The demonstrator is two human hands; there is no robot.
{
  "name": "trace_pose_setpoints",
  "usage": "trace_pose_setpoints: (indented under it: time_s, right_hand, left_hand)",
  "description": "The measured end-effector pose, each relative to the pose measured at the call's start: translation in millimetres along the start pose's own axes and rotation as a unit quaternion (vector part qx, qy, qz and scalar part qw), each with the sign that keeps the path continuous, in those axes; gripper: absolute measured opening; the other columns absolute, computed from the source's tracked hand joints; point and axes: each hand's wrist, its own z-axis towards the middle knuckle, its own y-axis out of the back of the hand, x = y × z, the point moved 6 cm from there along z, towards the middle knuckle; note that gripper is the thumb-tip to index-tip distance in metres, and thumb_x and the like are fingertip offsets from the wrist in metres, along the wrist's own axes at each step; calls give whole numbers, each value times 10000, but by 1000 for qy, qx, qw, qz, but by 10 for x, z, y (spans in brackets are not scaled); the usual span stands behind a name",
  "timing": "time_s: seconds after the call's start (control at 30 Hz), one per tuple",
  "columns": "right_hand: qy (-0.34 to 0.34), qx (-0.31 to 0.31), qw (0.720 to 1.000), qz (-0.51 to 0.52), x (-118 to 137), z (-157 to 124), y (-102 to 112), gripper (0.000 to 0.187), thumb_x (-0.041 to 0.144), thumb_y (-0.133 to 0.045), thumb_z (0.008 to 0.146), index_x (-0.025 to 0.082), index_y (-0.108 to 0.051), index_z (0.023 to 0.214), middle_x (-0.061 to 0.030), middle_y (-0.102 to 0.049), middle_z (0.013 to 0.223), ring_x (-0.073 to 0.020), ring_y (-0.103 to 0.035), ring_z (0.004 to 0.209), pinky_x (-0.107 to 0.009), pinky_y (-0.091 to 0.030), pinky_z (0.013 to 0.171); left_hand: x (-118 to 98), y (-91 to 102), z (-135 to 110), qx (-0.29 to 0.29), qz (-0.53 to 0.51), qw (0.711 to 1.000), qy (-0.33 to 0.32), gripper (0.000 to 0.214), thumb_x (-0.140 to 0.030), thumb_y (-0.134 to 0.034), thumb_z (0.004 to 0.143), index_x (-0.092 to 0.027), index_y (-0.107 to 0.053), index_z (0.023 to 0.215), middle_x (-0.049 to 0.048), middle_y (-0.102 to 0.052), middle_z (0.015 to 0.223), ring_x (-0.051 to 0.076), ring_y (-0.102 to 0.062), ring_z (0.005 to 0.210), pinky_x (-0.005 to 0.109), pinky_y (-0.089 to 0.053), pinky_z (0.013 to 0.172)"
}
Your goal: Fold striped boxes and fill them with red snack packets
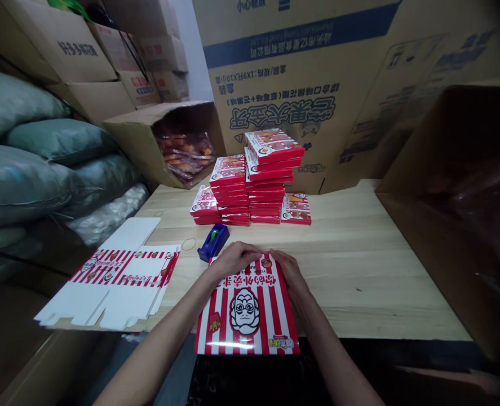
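Observation:
A red-and-white striped flat box (246,310) with a cartoon face lies at the front edge of the wooden table (359,265), partly overhanging it. My left hand (231,259) rests on its far left corner with fingers curled down over the edge. My right hand (290,268) presses on its far right corner, fingers bent onto the box. A blue tape dispenser (213,242) sits just beyond my left hand.
Stacks of finished red boxes (258,177) stand mid-table. Unfolded flat box blanks (118,279) lie at the left edge, a rubber band (188,244) beside them. An open carton of snack packets (182,149), grey sacks (30,169) and large cartons (317,73) surround the table.

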Motion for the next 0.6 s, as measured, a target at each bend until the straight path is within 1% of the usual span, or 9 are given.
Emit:
trace_pose_setpoints:
  time_s: [0.07, 0.17, 0.23, 0.27, 0.33, 0.4, 0.5, 0.57, 0.6]
  right_hand:
    - [6, 0, 1000, 2, 26, -85, 9, 394, 467, -958, 592, 194, -792, 823, -37, -805, 739, -198, -710, 598, -299, -570, 599]
    - [43, 11, 999, 5, 88, -236, 16, 415, 481, -931, 663, 249, -790, 977, -26, -828, 925, -197, -737, 717, -306, -582, 673]
    - [86, 15, 996, 7, 142, -299, 12, 381, 450, -930, 675, 263, -788, 974, -20, -824, 1000, -193, -742, 798, -301, -581, 737]
    - [100, 12, 995, 11, 160, -307, 12, 357, 430, -937, 664, 258, -789, 940, -19, -823, 997, -192, -739, 816, -298, -577, 758]
    - [102, -1, 994, 24, 166, -272, 17, 314, 404, -944, 635, 245, -785, 853, -18, -822, 938, -190, -732, 793, -298, -571, 756]
    - [83, -10, 996, 38, 142, -192, 22, 283, 389, -939, 614, 235, -773, 784, -15, -818, 872, -187, -718, 723, -308, -569, 722]
    - [51, -12, 998, 46, 89, -71, 28, 245, 350, -919, 596, 226, -755, 729, -10, -796, 745, -188, -693, 628, -317, -562, 660]
    - [35, -10, 998, 49, 52, -24, 30, 224, 336, -900, 604, 223, -752, 728, -7, -779, 695, -192, -684, 605, -317, -553, 635]
    - [31, -10, 998, 51, 38, -13, 30, 219, 334, -894, 608, 223, -750, 728, -6, -775, 689, -193, -683, 605, -317, -551, 633]
  left_hand:
    - [-10, 4, -26, -1, 0, 1000, -2, 342, -460, -697, 881, -186, -840, 1026, 55, -812, 928, 254, -725, 889, 268, -535, 790]
    - [-50, 20, -73, -11, 14, 1000, -17, 328, -433, -663, 921, -225, -824, 1116, 64, -809, 1059, 263, -728, 975, 283, -528, 866]
    - [-76, 32, -93, -24, 3, 999, -25, 308, -390, -694, 904, -244, -814, 1148, 66, -800, 1118, 268, -721, 1027, 296, -517, 921]
    - [-85, 34, -98, -31, -13, 999, -24, 306, -367, -721, 885, -248, -813, 1151, 68, -796, 1136, 269, -719, 1039, 300, -513, 942]
    - [-100, 20, -94, -36, -54, 998, -18, 301, -335, -759, 855, -248, -816, 1137, 72, -791, 1149, 266, -719, 1040, 303, -512, 961]
    - [-126, -11, -80, -30, -77, 996, -20, 282, -329, -769, 852, -248, -822, 1116, 74, -792, 1145, 259, -721, 1038, 301, -514, 967]
    - [-168, -56, -44, -12, -62, 997, -35, 274, -348, -760, 866, -239, -820, 1109, 75, -795, 1117, 259, -720, 1053, 303, -517, 970]
    - [-166, -71, -8, -4, -53, 998, -33, 285, -378, -754, 873, -223, -816, 1103, 78, -796, 1086, 251, -723, 1011, 301, -532, 927]
    - [-153, -74, 13, -2, -56, 998, -25, 289, -404, -751, 875, -209, -818, 1079, 81, -798, 1046, 242, -725, 954, 296, -541, 876]
